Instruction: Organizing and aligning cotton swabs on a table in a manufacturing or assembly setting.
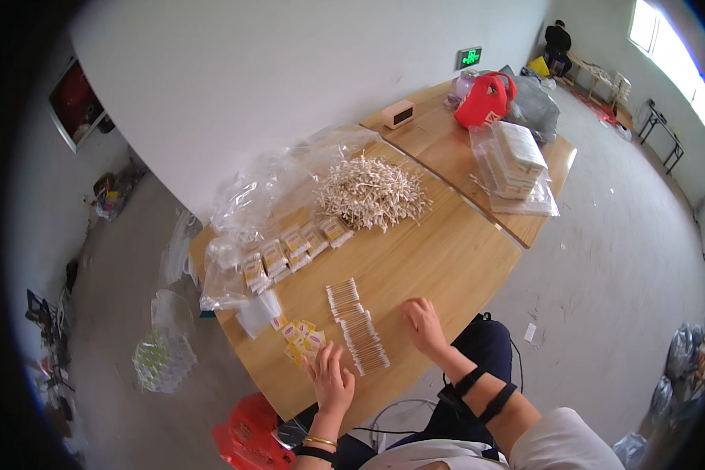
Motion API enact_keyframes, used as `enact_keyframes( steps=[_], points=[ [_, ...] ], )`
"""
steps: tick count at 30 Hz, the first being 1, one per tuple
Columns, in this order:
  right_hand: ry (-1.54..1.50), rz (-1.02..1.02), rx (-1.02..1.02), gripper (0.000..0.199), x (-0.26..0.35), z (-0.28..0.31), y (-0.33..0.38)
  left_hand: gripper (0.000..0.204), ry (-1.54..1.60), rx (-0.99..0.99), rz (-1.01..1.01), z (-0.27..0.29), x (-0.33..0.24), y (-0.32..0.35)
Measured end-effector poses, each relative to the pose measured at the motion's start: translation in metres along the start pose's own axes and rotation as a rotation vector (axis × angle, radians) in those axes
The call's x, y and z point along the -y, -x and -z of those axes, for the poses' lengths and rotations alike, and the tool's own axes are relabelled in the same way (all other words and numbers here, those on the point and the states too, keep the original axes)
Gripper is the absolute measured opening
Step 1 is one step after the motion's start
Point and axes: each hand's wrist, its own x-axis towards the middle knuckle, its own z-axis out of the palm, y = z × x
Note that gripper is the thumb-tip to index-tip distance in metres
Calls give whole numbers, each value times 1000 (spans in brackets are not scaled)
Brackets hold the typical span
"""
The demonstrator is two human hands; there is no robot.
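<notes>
My left hand is at the near edge of the wooden table, fingers spread, its tips at a loose heap of small yellow-and-white cards. Nothing shows in its grip. To the right, my right hand rests over the tabletop with its fingers loosely bent and apart, holding nothing I can see. Between the hands lies a row of cotton swabs, set side by side in a long strip. A large loose pile of cotton swabs sits farther back. Filled swab packets stand lined up left of that pile.
Clear plastic bags cover the table's far left edge. On the adjoining table are a pink box-shaped clock, a red bag and stacked white packs. A red plastic bag hangs below the near edge. Another person sits far off.
</notes>
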Motion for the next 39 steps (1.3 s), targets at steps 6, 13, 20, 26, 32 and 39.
enact_keyframes(
  steps=[6, 13, 20, 26, 32, 39],
  points=[
    [104, 180, 211, 34, 54, -18, 48, 35, 15, -88, 6, -10, -22, 50],
    [291, 277, 223, 37, 62, -32, 49, 39, 16, -38, -23, -20, -32, 60],
    [380, 274, 233, 36, 60, -38, 43, 61, -63, 7, -113, -39, -28, 51],
    [368, 252, 253, 34, 56, -44, 48, 80, -171, 79, -63, -59, -27, 42],
    [304, 231, 261, 32, 56, -32, 54, 82, -280, 120, -105, -60, -25, 46],
    [369, 240, 221, 36, 48, -26, 56, 80, -234, 117, -132, -58, -23, 45]
  ],
)
